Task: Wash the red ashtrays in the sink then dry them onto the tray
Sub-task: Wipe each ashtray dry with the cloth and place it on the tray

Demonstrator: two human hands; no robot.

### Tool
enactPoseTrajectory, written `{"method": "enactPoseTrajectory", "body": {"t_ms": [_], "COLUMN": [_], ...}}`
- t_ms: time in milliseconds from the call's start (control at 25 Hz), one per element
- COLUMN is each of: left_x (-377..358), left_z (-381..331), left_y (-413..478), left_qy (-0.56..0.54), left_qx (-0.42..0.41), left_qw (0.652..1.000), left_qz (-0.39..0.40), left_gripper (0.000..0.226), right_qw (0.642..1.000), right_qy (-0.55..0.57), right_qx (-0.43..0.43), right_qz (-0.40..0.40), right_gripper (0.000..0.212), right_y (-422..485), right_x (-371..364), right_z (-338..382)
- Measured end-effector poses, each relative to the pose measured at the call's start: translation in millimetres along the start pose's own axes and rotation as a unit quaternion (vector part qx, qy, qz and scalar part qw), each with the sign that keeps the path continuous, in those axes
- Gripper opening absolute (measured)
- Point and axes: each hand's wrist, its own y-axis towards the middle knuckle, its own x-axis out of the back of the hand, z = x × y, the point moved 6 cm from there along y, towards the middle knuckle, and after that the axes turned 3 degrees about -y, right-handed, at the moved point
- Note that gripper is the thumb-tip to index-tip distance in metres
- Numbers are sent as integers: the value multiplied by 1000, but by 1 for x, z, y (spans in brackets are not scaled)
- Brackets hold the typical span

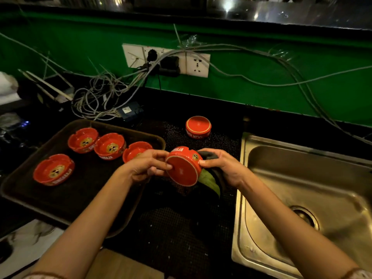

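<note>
A red ashtray [184,170] is held tilted above the dark counter mat, its base turned toward me. My left hand [147,166] grips its left rim. My right hand [223,168] holds a dark and green cloth [209,181] against its right side. Several red ashtrays stand upright on the dark tray [60,202], among them one at the front left [54,169], one at the back [83,139] and one partly hidden by my left hand [134,151]. Another ashtray [198,127] lies upside down on the mat behind my hands.
A steel sink [314,200] with a drain lies to the right. A tangle of grey cables [104,97] and a wall socket strip [167,60] sit against the green wall behind the counter. A black mesh mat [181,228] covers the counter between tray and sink.
</note>
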Motion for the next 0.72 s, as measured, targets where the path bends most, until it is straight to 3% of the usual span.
{"method": "enactPoseTrajectory", "body": {"t_ms": [160, 280, 400, 520, 600, 720], "left_x": [36, 60, 75, 75, 83, 102], "left_z": [-22, -32, -29, -15, -2, 22], "left_y": [-54, -103, -142, -164, -178, -189], "left_qy": [30, 128, 326, 455, 505, 553], "left_qx": [-97, -167, -192, -262, -294, -290], "left_qw": [990, 954, 864, 773, 719, 683], "left_qz": [-97, -215, -331, -357, -375, -379], "left_gripper": [55, 48, 42, 38, 35, 42], "right_qw": [999, 998, 995, 988, 982, 963], "right_qy": [-24, -55, -68, -84, -114, -221], "right_qx": [3, -22, -58, -94, -115, -111], "right_qz": [-37, -27, -49, -84, -99, -112], "right_gripper": [28, 26, 18, 13, 21, 22], "right_y": [37, 67, 89, 106, 121, 144], "right_x": [-28, -62, -101, -134, -153, -182], "right_z": [27, 31, 22, 3, -14, -25]}}
